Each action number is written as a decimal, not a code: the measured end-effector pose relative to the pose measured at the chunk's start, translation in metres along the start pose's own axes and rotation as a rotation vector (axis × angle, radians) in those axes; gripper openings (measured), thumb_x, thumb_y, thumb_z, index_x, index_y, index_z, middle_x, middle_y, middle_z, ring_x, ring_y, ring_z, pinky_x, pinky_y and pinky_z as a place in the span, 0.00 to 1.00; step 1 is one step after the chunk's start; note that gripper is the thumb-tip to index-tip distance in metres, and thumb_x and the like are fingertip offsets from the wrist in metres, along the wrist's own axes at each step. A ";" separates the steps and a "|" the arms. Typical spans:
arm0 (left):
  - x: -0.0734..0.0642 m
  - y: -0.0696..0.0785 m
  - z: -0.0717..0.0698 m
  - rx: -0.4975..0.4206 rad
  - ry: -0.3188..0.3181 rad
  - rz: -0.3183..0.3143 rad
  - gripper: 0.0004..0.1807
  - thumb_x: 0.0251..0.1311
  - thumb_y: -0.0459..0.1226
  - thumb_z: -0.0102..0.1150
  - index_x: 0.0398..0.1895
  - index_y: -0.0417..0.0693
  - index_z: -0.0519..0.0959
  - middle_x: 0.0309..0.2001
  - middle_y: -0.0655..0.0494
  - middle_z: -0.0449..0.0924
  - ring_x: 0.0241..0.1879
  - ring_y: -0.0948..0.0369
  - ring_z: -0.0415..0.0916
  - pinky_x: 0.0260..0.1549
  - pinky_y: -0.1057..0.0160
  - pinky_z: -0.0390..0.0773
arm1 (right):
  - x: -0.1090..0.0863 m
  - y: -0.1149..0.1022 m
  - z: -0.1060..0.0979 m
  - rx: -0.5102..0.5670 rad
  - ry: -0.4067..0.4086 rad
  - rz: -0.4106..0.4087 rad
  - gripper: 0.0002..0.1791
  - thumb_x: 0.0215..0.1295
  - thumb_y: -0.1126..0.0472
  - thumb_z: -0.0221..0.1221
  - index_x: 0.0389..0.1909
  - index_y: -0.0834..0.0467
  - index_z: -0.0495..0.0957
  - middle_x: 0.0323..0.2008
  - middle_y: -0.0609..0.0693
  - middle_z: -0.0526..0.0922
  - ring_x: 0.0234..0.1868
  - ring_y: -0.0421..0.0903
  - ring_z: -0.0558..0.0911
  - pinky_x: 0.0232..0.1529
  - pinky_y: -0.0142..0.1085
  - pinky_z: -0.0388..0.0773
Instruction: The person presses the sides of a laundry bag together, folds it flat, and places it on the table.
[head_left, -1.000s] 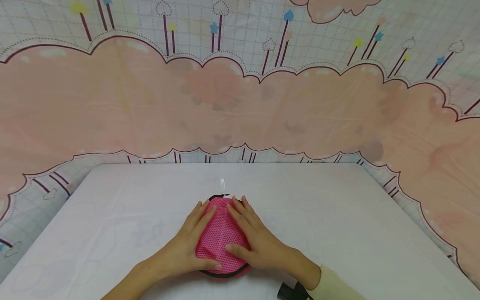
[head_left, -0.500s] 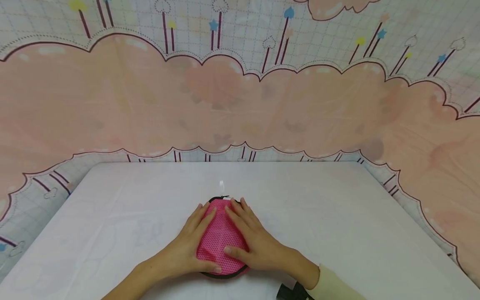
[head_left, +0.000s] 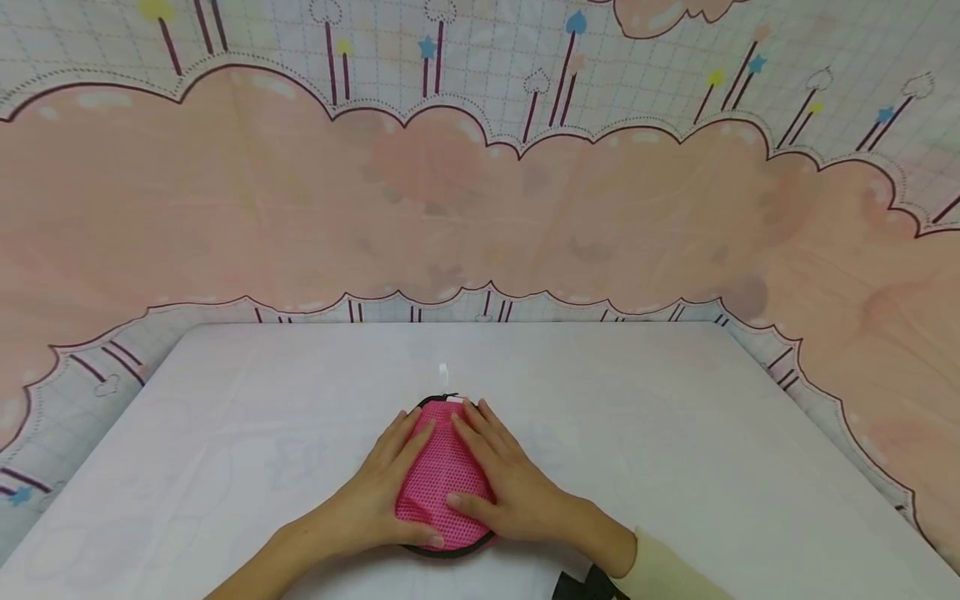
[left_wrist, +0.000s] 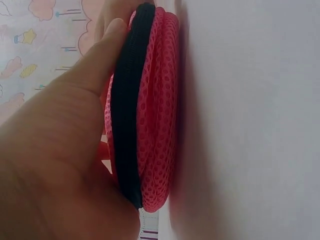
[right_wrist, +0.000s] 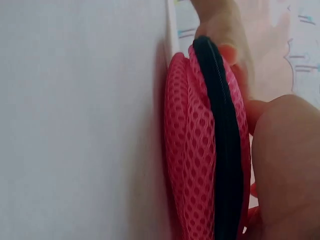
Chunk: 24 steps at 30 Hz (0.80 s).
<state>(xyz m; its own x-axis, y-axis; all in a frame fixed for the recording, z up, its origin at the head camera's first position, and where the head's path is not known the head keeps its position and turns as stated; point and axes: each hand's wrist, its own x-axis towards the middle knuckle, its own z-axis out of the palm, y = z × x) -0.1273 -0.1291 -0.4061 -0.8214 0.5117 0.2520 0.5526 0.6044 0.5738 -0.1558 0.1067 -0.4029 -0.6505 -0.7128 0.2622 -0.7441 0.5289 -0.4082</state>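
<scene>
A round pink mesh zip pouch lies flat on the white table. My left hand rests on its left side, fingers long and spread, thumb across the near edge. On the pouch's right side lies my right hand, with straight fingers toward the far edge and the thumb on the mesh. Both wrist views show the pouch side-on: its black zipper band runs along the rim, and soft pink mesh folds bulge below it against the table. A small white tag shows at the far rim.
A small white mark is on the table beyond the pouch. Near the right forearm a black object is cut off by the frame's bottom edge. A printed cloth with clouds and candle-like shapes hangs behind the table.
The view has shifted very slightly. Both hands stay on the pouch in nearly the same pose.
</scene>
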 end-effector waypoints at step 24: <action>0.003 0.008 -0.001 0.085 -0.019 0.002 0.64 0.41 0.66 0.65 0.73 0.36 0.50 0.74 0.37 0.40 0.71 0.38 0.37 0.61 0.34 0.52 | 0.003 0.001 0.003 -0.055 -0.026 0.026 0.47 0.69 0.36 0.46 0.75 0.60 0.41 0.76 0.54 0.39 0.74 0.48 0.34 0.70 0.51 0.44</action>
<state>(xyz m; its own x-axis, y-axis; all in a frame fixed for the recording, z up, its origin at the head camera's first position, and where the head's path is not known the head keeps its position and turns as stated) -0.1253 -0.1229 -0.4001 -0.8179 0.5239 0.2379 0.5649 0.6526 0.5050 -0.1576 0.1038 -0.4052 -0.6659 -0.7101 0.2290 -0.7349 0.5713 -0.3655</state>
